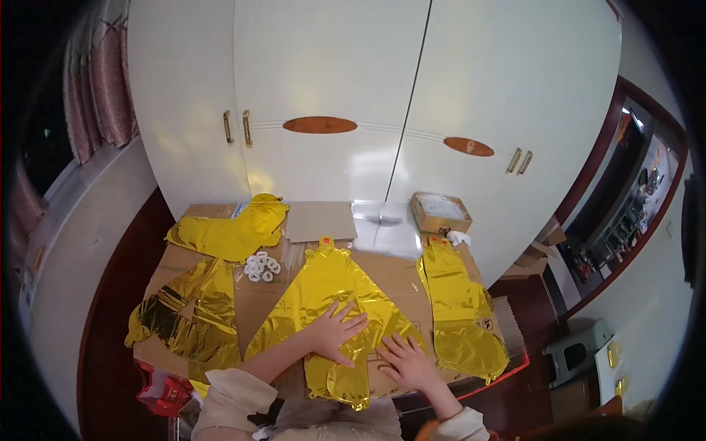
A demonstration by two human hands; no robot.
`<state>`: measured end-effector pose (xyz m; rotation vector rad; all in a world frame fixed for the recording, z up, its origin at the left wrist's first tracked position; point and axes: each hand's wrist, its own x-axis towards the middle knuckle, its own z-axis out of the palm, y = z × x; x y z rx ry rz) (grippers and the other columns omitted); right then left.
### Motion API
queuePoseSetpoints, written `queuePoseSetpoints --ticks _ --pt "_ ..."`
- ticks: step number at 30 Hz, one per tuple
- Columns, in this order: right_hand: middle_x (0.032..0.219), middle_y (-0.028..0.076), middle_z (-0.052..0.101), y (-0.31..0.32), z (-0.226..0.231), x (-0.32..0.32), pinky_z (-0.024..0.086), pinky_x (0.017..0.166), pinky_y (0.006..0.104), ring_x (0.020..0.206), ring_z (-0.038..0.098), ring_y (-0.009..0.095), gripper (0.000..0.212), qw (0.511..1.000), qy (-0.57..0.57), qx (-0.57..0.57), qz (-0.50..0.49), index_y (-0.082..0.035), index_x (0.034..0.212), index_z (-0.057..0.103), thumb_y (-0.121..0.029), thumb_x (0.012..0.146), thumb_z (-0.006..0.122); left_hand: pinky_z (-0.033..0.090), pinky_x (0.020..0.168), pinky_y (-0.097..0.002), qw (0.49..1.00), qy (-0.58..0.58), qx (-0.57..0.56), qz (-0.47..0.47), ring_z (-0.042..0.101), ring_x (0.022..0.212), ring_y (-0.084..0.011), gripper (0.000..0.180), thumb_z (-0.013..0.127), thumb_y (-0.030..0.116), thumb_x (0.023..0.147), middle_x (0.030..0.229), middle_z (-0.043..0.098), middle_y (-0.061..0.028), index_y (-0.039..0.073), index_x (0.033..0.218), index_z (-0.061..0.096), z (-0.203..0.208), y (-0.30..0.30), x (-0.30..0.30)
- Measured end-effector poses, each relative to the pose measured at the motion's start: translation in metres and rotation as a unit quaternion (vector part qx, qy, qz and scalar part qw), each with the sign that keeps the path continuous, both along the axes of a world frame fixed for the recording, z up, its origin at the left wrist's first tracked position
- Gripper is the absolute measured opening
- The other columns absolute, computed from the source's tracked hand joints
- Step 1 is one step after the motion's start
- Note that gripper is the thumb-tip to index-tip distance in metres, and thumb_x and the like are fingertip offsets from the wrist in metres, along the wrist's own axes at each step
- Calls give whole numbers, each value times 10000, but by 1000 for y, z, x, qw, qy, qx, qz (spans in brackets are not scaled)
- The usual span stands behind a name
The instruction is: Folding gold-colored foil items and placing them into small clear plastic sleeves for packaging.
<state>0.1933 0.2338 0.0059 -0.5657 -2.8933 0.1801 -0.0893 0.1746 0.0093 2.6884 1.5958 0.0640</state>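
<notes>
Flat on the cardboard in front of me lies a deflated gold foil balloon (pixel 323 275), wide at its lower half, with a small red mark at its top tab. My left hand (pixel 337 334) rests on its middle with the fingers spread. Against its lower right edge, my right hand (pixel 407 361) lies palm down, fingers apart. Neither hand grips anything. More flat gold foil pieces lie around: one piece (pixel 195 312) at the left, another piece (pixel 232 229) at the far left, and a stack (pixel 460 309) at the right.
Several small white rings (pixel 262 267) are heaped left of the middle balloon. Behind it are a grey-brown board (pixel 321 222) and clear plastic sheets (pixel 386 231). An open carton (pixel 441 213) stands against the white cabinet (pixel 323 66). A grey stool (pixel 577 353) is at the right.
</notes>
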Motion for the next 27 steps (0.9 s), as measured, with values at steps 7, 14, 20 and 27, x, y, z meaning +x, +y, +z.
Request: queuePoseSetpoints --ticks 7,14,20,27 --pt "1434 85 486 -6 -1 2 280 1117 547 1369 400 315 500 1000 10 -11 -3 -200 1360 546 -452 928 561 163 1131 -628 1000 -8 2 -3 186 1441 -430 1156 525 840 708 1563 245 -188 41 1502 264 -1 5 5" --pt "1411 100 501 -8 10 1 285 1116 544 1350 414 332 478 1000 16 1 -5 -179 1349 547 -415 933 562 130 1145 -612 1000 -9 -25 -1 159 1460 -396 1213 511 840 719 1567 229 -198 -29 1502 193 0 5 6" --pt "1411 133 490 9 4 -33 294 1111 538 1339 409 355 511 998 50 20 -29 -90 1375 493 -356 942 543 122 1149 -608 1000 -5 -23 4 157 1464 -384 1188 503 832 732 1568 226 -200 -25 1500 211 -1 8 9" --pt "1468 131 437 11 -10 -47 266 1126 540 1369 372 365 559 999 18 20 -32 -96 1446 412 -377 969 486 100 1122 -672 1000 -7 17 22 190 1451 -403 1116 503 827 727 1565 248 -178 62 1506 272 -6 1 7"
